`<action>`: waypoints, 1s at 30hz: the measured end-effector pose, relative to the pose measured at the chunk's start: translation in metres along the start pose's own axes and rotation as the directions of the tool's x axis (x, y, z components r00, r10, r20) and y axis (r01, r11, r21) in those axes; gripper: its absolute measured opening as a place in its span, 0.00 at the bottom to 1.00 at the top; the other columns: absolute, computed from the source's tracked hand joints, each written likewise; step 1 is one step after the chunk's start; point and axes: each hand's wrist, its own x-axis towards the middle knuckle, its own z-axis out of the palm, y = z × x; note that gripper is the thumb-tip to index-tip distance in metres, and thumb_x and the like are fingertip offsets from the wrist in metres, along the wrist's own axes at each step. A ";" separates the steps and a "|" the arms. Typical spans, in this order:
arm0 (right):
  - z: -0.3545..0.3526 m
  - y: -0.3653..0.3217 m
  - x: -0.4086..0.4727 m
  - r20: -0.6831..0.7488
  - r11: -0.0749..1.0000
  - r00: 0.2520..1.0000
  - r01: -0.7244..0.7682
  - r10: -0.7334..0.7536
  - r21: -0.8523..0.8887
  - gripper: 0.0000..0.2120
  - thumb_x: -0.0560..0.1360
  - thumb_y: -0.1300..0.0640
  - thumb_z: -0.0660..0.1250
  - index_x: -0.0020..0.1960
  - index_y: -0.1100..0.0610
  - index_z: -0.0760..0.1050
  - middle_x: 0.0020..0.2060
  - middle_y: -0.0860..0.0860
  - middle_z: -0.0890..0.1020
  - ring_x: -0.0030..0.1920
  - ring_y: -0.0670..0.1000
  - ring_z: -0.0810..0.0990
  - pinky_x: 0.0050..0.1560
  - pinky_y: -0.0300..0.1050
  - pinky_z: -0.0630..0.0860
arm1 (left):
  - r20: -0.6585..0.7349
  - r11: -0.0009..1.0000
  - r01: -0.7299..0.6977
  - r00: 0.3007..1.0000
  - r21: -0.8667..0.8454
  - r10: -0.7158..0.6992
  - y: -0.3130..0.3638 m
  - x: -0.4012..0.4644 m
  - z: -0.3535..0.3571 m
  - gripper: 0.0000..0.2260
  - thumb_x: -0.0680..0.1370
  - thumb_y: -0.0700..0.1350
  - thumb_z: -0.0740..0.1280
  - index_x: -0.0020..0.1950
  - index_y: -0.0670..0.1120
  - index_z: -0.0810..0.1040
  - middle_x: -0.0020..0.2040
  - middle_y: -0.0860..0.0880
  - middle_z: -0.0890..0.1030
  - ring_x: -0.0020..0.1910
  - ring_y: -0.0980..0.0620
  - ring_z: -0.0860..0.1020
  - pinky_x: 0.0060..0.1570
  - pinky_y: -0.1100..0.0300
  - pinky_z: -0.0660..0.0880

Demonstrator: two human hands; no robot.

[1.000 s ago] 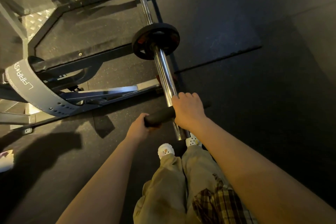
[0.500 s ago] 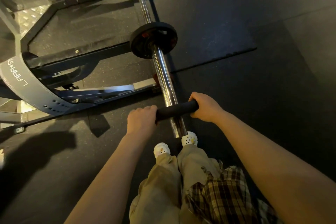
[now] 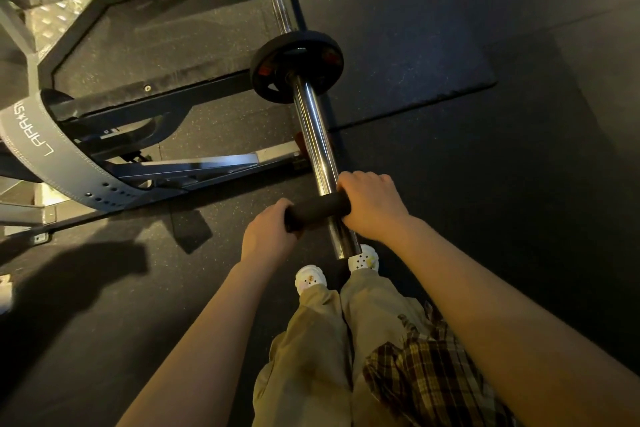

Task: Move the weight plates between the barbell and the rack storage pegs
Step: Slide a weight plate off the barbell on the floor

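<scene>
A chrome barbell sleeve [image 3: 313,135] runs from the top centre down toward me, its end just above my shoes. One small black weight plate [image 3: 273,69] sits on the sleeve against the collar. A short black padded handle [image 3: 320,210] lies crosswise under the sleeve near its end. My left hand [image 3: 268,236] grips the handle's left end. My right hand [image 3: 372,206] grips its right end, beside the sleeve. No other plate shows.
The dark steel rack base [image 3: 145,104] lies on the floor at left, with a grey lifting belt [image 3: 52,163] draped over it. Black rubber matting [image 3: 450,149] covers the floor to the right. My white shoes [image 3: 311,279] stand under the sleeve's end.
My right hand slid from the middle of the handle out to its right end, then closed in beside the sleeve. The handle has moved a little toward the plate.
</scene>
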 end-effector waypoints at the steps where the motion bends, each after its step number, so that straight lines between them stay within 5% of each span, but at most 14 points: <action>1: -0.004 0.010 0.001 0.006 0.999 1.000 -0.028 0.027 0.025 0.26 0.69 0.53 0.73 0.63 0.51 0.67 0.55 0.49 0.74 0.56 0.50 0.73 0.64 0.51 0.66 | 0.012 1.000 0.000 1.000 -0.003 0.000 -0.001 0.000 0.000 0.15 0.75 0.44 0.70 0.60 0.50 0.73 0.52 0.51 0.77 0.53 0.52 0.76 0.49 0.60 0.69; 3: -0.011 0.034 0.001 0.071 0.994 0.992 -0.107 0.105 0.015 0.27 0.69 0.53 0.74 0.64 0.50 0.67 0.57 0.49 0.74 0.59 0.51 0.73 0.66 0.53 0.66 | 0.033 1.000 0.000 0.999 -0.009 0.000 -0.004 0.000 0.001 0.14 0.76 0.43 0.70 0.60 0.50 0.73 0.51 0.50 0.77 0.52 0.52 0.76 0.49 0.60 0.70; 6: -0.013 0.058 -0.001 0.222 0.975 0.957 -0.207 0.185 0.080 0.18 0.72 0.54 0.71 0.58 0.47 0.68 0.54 0.48 0.76 0.54 0.49 0.75 0.56 0.49 0.72 | 0.021 0.999 0.025 0.999 -0.034 -0.024 -0.003 -0.001 0.003 0.13 0.76 0.41 0.69 0.59 0.49 0.73 0.51 0.50 0.77 0.50 0.54 0.74 0.48 0.60 0.69; 10: -0.003 0.059 -0.010 0.141 0.973 0.970 -0.210 0.195 0.095 0.14 0.73 0.55 0.70 0.52 0.46 0.67 0.49 0.46 0.75 0.49 0.48 0.76 0.52 0.49 0.75 | -0.002 0.997 0.073 0.997 -0.034 -0.073 0.004 0.000 0.003 0.12 0.75 0.40 0.69 0.56 0.50 0.73 0.50 0.49 0.78 0.48 0.53 0.76 0.48 0.58 0.73; 15: 0.008 0.054 -0.016 -0.040 0.975 0.974 -0.221 0.222 0.023 0.13 0.73 0.56 0.70 0.53 0.47 0.70 0.47 0.44 0.75 0.51 0.47 0.74 0.58 0.51 0.67 | -0.015 0.998 0.058 0.998 0.012 -0.057 0.005 -0.010 0.003 0.15 0.75 0.40 0.69 0.60 0.49 0.74 0.52 0.49 0.79 0.49 0.54 0.75 0.48 0.61 0.69; 24: 0.021 0.072 -0.027 0.134 0.889 0.931 -0.364 0.340 0.277 0.13 0.73 0.60 0.70 0.49 0.46 0.69 0.42 0.42 0.72 0.49 0.48 0.75 0.60 0.55 0.72 | -0.100 0.984 -0.051 0.993 0.169 0.069 0.030 -0.030 0.003 0.13 0.76 0.45 0.68 0.60 0.52 0.74 0.51 0.53 0.78 0.49 0.55 0.77 0.47 0.63 0.68; 30: 0.013 0.058 -0.033 0.003 0.987 0.988 -0.156 0.156 -0.025 0.12 0.72 0.54 0.70 0.49 0.46 0.68 0.45 0.42 0.71 0.50 0.46 0.73 0.57 0.47 0.67 | 0.003 0.995 0.067 0.998 -0.068 -0.067 0.002 -0.029 0.009 0.14 0.74 0.39 0.70 0.58 0.50 0.74 0.51 0.53 0.77 0.52 0.54 0.76 0.49 0.62 0.69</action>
